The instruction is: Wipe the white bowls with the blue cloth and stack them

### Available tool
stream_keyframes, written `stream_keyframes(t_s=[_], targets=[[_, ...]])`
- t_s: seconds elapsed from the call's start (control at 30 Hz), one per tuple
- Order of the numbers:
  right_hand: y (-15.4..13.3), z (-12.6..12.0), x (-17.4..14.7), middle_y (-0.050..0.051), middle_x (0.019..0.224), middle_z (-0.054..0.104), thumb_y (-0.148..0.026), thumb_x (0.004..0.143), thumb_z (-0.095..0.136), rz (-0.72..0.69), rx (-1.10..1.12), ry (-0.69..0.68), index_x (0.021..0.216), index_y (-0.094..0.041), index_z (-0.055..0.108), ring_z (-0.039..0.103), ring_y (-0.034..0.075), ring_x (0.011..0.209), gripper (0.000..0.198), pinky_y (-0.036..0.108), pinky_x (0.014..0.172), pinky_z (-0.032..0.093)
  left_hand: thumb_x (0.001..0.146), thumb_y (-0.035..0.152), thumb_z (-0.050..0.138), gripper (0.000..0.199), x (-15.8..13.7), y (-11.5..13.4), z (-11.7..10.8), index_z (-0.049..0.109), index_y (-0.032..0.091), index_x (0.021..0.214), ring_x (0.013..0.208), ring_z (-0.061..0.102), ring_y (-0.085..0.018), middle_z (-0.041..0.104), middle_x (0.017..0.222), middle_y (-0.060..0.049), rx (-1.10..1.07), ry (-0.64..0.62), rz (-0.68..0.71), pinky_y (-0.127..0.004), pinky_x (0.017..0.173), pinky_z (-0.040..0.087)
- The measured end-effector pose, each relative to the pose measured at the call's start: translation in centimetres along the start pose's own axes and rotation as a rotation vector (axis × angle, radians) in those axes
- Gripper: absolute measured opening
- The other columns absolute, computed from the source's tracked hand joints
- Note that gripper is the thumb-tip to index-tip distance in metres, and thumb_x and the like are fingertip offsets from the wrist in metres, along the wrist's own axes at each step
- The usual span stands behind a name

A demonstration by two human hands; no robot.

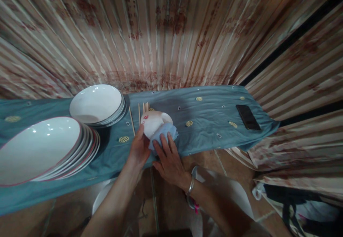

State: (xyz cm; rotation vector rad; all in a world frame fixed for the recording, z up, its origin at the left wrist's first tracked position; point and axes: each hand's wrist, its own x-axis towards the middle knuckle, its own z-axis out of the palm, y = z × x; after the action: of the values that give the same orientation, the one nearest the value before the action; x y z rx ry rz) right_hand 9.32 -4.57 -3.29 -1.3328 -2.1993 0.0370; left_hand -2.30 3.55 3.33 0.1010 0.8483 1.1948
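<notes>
A white bowl with red marks is tipped on its side over the table's front half. My left hand grips its near left edge, fingers closed round the rim. Against the bowl's near side lies a light blue cloth, crumpled. My right hand presses this cloth onto the bowl, fingers bent over it. Several wooden chopsticks lie just behind the bowl, partly hidden by it. One more chopstick lies apart, to the left.
A stack of large oval dishes and a stack of round plates stand on the left. A black phone lies at the right on the blue tablecloth. Pleated curtains hang behind the table.
</notes>
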Motion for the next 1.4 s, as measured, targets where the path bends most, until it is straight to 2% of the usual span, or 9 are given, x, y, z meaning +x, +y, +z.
stream_keyframes(t_s=[0.13, 0.27, 0.43, 0.6, 0.77, 0.93, 1.13, 1.4], targets=[[0.3, -0.4, 0.9, 0.014, 0.159, 0.034, -0.045, 0.099, 0.042, -0.022, -0.104, -0.002, 0.149, -0.018, 0.042, 0.004, 0.038, 0.153, 0.057, 0.058, 0.111, 0.035, 0.099, 0.032, 0.043, 0.037, -0.3, -0.5, 0.0, 0.067, 0.014, 0.121, 0.107, 0.071, -0.022, 0.078, 0.103, -0.008, 0.077, -0.052, 0.02, -0.032, 0.097, 0.054], [0.5, -1.1, 2.0, 0.011, 0.156, 0.04, -0.044, 0.097, 0.047, -0.037, -0.176, 0.009, 0.147, -0.024, 0.046, 0.014, 0.036, 0.151, 0.054, 0.056, 0.111, 0.031, 0.098, 0.044, 0.044, 0.042, -0.7, -0.8, -0.1, 0.073, 0.014, 0.101, 0.107, 0.071, -0.023, 0.078, 0.096, -0.008, 0.113, -0.08, 0.05, -0.032, 0.096, 0.054], [0.5, -2.0, 3.1, 0.009, 0.153, 0.046, -0.042, 0.096, 0.049, -0.038, -0.213, 0.032, 0.146, -0.028, 0.047, 0.022, 0.035, 0.149, 0.052, 0.055, 0.115, 0.022, 0.088, 0.059, 0.055, 0.045, -1.2, -1.1, -0.2, 0.074, 0.019, 0.094, 0.111, 0.069, -0.024, 0.078, 0.093, -0.006, 0.178, -0.132, 0.12, -0.033, 0.097, 0.053], [0.7, -2.6, 3.9, 0.007, 0.154, 0.044, -0.042, 0.097, 0.049, -0.014, -0.221, 0.061, 0.147, -0.03, 0.046, 0.021, 0.034, 0.149, 0.052, 0.056, 0.116, 0.018, 0.085, 0.064, 0.056, 0.05, -0.8, -1.6, -0.6, 0.074, 0.019, 0.094, 0.121, 0.063, -0.024, 0.078, 0.099, -0.007, 0.195, -0.156, 0.109, -0.031, 0.1, 0.05], [0.9, -3.3, 4.7, 0.006, 0.156, 0.041, -0.04, 0.098, 0.048, 0.026, -0.213, 0.076, 0.147, -0.03, 0.045, 0.019, 0.034, 0.15, 0.05, 0.057, 0.117, 0.018, 0.086, 0.06, 0.057, 0.049, -0.6, -2.0, -0.7, 0.074, 0.017, 0.099, 0.127, 0.059, -0.022, 0.076, 0.108, -0.007, 0.158, -0.142, 0.109, -0.028, 0.105, 0.046], [1.1, -3.9, 5.3, 0.007, 0.155, 0.042, -0.038, 0.099, 0.045, 0.056, -0.183, 0.117, 0.144, -0.027, 0.048, 0.018, 0.033, 0.15, 0.046, 0.058, 0.118, 0.018, 0.088, 0.058, 0.053, 0.046, -0.4, -1.9, -0.4, 0.074, 0.019, 0.099, 0.13, 0.056, -0.021, 0.076, 0.109, -0.006, 0.148, -0.217, 0.127, -0.028, 0.106, 0.045], [1.7, -4.5, 5.9, 0.007, 0.156, 0.039, -0.034, 0.1, 0.04, 0.12, -0.104, 0.139, 0.144, -0.025, 0.046, 0.019, 0.03, 0.149, 0.046, 0.056, 0.119, 0.02, 0.088, 0.06, 0.052, 0.049, -0.2, -1.8, -0.2, 0.074, 0.017, 0.092, 0.123, 0.06, -0.024, 0.077, 0.099, -0.009, 0.2, -0.23, 0.163, -0.033, 0.1, 0.049], [2.9, -5.0, 6.2, 0.008, 0.157, 0.036, -0.033, 0.101, 0.033, 0.185, 0.057, 0.168, 0.15, -0.023, 0.039, 0.022, 0.028, 0.149, 0.05, 0.055, 0.119, 0.025, 0.082, 0.063, 0.058, 0.054, 0.1, -2.1, -0.2, 0.075, 0.013, 0.089, 0.118, 0.062, -0.032, 0.077, 0.096, -0.014, 0.267, -0.234, 0.204, -0.041, 0.097, 0.052]])
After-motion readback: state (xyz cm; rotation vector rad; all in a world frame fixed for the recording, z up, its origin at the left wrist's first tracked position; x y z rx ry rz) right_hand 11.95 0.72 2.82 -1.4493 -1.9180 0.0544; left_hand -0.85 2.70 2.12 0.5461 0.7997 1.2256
